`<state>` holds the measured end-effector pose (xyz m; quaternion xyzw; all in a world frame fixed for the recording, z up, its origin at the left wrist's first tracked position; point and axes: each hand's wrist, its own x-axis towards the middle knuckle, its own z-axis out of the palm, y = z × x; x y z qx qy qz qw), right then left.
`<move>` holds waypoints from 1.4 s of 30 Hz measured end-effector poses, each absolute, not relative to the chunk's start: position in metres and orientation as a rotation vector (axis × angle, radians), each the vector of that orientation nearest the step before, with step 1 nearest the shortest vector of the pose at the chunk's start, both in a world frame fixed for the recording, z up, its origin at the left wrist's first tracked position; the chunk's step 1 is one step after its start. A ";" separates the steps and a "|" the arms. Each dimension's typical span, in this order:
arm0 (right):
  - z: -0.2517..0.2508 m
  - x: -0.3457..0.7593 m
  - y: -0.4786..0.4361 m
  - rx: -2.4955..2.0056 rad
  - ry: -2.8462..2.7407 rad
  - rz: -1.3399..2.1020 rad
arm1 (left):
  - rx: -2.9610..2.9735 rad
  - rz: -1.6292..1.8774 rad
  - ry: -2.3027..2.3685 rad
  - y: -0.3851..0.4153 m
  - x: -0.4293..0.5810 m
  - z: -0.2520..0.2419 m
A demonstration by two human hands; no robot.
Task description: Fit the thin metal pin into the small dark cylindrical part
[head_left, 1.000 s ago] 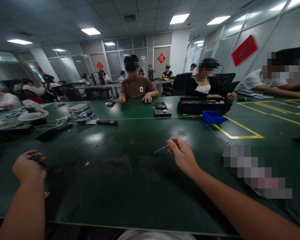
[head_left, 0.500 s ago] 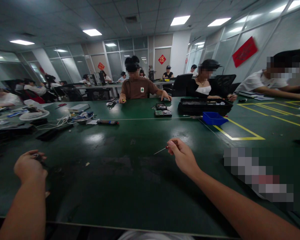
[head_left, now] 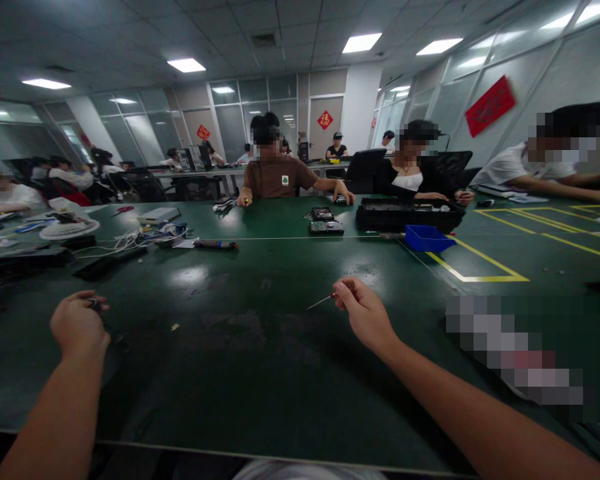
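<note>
My right hand (head_left: 363, 310) is closed around the handle of a small screwdriver (head_left: 321, 302); its thin shaft points left and slightly down over the green table (head_left: 260, 380). Only a bit of the red handle shows between my fingers. At the left, my left hand (head_left: 80, 325) is curled round a small dark object (head_left: 95, 305). My fingers cover most of that object, so its kind cannot be made out. A pale scrap (head_left: 175, 327) lies on the table between my hands.
Ahead lie a screwdriver-like tool (head_left: 216, 245), hard drives (head_left: 326, 227), a blue bin (head_left: 429, 238) and a black case (head_left: 410, 215). Cables (head_left: 130, 238) and a white fan part (head_left: 69, 229) sit at left. A blurred-out item (head_left: 515, 353) is at right. Co-workers sit across the table.
My left hand has moved right and slightly up, still curled round the dark object. My right hand and the screwdriver have hardly moved. The co-worker opposite has shifted a hand to the right.
</note>
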<state>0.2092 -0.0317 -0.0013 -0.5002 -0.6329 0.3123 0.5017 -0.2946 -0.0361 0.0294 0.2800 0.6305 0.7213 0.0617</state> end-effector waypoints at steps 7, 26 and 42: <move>0.002 0.208 -0.034 -1.225 -1.537 0.769 | 0.875 2.050 1.607 -0.014 -0.204 0.054; 0.005 0.207 -0.035 -1.178 -1.502 0.840 | 1.978 0.948 1.223 -0.022 0.007 0.017; 0.002 0.210 -0.028 -1.040 -1.301 0.883 | 2.134 0.958 1.197 -0.009 -0.003 -0.015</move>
